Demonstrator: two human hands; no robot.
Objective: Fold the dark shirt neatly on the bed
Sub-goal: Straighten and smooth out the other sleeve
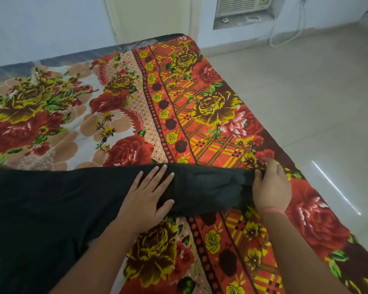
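Observation:
The dark shirt (51, 209) lies spread over the near left part of the bed (136, 102), with one sleeve (210, 187) stretched out to the right. My left hand (147, 198) presses flat on the sleeve near the shoulder, fingers straight. At the sleeve's cuff end, my right hand (271, 185) has its thumb on the cuff edge and its fingers curled behind it, pinching it. A thin pink band sits on my right wrist.
The bed carries a floral blanket in red, yellow and orange. Its right edge (306, 187) drops to a pale tiled floor (306, 92). A window air conditioner (240, 7) and a hanging cable (285, 32) are on the far wall.

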